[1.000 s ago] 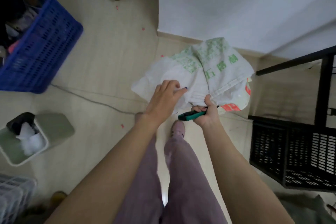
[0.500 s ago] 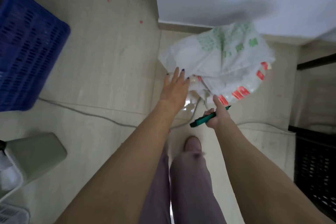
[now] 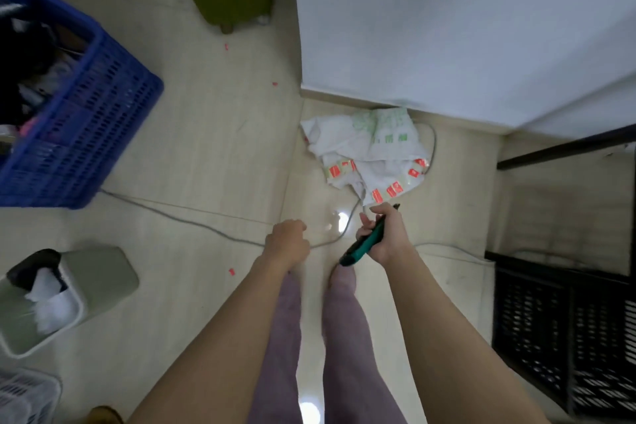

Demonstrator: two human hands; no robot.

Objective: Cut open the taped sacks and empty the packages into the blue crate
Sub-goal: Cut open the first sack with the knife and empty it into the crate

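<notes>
One sack [image 3: 368, 155] lies crumpled on the floor by the wall, well apart from the blue crate [image 3: 86, 134]; looks emptied. My right hand [image 3: 387, 237] has its fingers gripping the cutter [image 3: 363, 243]; left hand [image 3: 287, 241] fingers are curled, holding nothing. I keep the blade off my legs.

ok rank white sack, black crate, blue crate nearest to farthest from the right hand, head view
1. white sack, just ahead of the right hand that holds the teal cutter
2. black crate, low on the right
3. blue crate, far upper left
</notes>
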